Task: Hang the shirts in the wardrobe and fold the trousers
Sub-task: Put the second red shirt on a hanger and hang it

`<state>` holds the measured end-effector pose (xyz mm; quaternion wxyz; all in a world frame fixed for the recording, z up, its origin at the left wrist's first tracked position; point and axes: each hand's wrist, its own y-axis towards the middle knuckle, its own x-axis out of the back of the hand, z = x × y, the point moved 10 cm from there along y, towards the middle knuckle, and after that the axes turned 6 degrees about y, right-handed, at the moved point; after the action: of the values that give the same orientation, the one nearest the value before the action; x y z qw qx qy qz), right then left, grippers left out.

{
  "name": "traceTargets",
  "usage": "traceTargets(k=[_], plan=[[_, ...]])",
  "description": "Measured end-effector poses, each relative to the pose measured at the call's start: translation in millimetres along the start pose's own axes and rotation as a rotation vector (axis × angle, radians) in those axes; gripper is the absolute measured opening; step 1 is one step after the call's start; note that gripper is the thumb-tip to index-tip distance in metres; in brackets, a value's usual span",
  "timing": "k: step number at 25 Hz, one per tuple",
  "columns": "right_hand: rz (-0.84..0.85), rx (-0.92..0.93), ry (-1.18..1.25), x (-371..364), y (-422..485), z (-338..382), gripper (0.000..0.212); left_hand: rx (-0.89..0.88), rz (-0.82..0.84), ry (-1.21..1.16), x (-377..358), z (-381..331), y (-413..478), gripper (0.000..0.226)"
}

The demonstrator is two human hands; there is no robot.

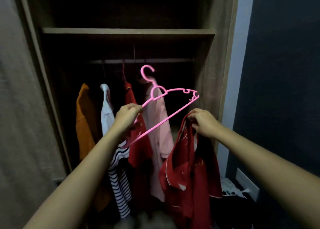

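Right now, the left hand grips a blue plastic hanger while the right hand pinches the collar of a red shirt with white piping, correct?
The head view shows the plastic hanger is pink, not blue. The rest holds: the left hand grips it while the right hand pinches the collar of the red shirt with white piping.

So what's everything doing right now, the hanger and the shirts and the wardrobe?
Wardrobe, open.
Pink hanger, empty, off the rail, held by the left hand.
Loose red shirt, dangling, top pinched by the right hand, not on a hanger.
Orange shirt, hung on rail.
White shirt, hung.
Other red shirt, hung.
Pink shirt, hung.
Striped shirt, hanging, top hidden.
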<state>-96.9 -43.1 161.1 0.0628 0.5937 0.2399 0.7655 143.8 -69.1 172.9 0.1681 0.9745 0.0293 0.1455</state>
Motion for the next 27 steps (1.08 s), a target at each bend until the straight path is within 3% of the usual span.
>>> traceTargets(k=[5, 9, 11, 15, 18, 20, 24, 27], plan=[[0.039, -0.182, 0.009, -19, -17, 0, 0.052, -0.065, -0.033, 0.168, 111, 52, -70, 0.019], [0.085, -0.221, 0.000, -27, -24, 21, 0.052, -0.078, 0.099, 0.228, 150, 74, -111, 0.015], [0.121, -0.175, -0.044, -27, -28, 50, 0.055, -0.137, 0.114, 0.302, 157, 75, -128, 0.013], [0.184, 0.063, -0.051, -37, -39, 140, 0.056, -0.322, -0.043, 0.454, 140, 65, -153, 0.013], [0.198, 0.242, 0.011, -40, -49, 206, 0.051, -0.458, -0.129, 0.460, 109, 68, -183, 0.042], [0.200, 0.280, 0.041, -27, -54, 227, 0.050, -0.451, -0.208, 0.404, 115, 77, -198, 0.043], [-0.073, 0.486, -0.203, 15, -66, 240, 0.060, -0.463, -0.403, 0.313, 162, 67, -217, 0.040], [-0.281, 0.526, -0.240, 27, -73, 249, 0.058, -0.354, -0.654, 0.626, 190, 54, -216, 0.030]])
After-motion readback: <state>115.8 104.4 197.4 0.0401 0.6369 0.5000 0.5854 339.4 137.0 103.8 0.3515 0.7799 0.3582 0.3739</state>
